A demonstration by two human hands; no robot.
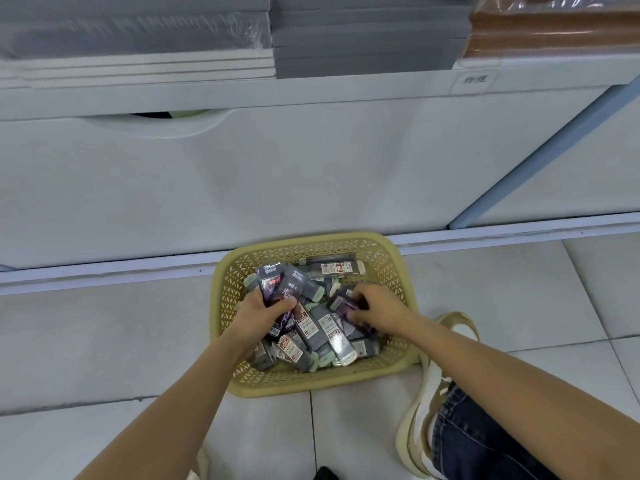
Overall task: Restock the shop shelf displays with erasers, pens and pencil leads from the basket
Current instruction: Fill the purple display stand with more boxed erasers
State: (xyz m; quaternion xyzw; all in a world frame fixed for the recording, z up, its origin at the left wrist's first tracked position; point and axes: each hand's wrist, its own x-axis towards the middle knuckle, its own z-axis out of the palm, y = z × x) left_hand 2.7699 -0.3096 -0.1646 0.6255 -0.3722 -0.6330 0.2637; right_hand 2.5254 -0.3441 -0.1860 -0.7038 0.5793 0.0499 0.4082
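Both arms reach into basket; left hand fingers clutch pack bundle; right hand fingers pinch single pack.

The grey stacks run off the top edge. Writing on the shelf label is too blurred to read, as is the print on the packets in the basket. The fingertips of the right hand are buried among them. A dark thing at the bottom edge is cut off.
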